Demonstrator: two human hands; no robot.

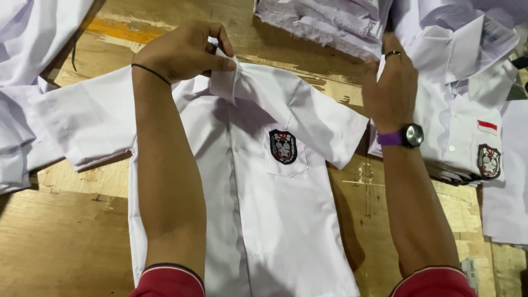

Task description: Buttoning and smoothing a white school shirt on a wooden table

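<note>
The left hand (184, 52) pinches the collar (224, 77) of a white shirt (275, 220) lying on the wooden table (66, 247). The right hand (389, 85) reaches the stack of folded shirts (467, 137); its fingers are hidden, so its grip cannot be told.

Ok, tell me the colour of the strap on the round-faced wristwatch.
Purple strap, clearest in the head view, on the right wrist.

Red short sleeves with thin pale-and-dark edging are worn on both arms. A thin black band is worn on the left wrist (149, 72). A dark-faced watch (411, 135) on a purple strap and a ring (392, 54) are seen on the right hand (388, 93).
</note>
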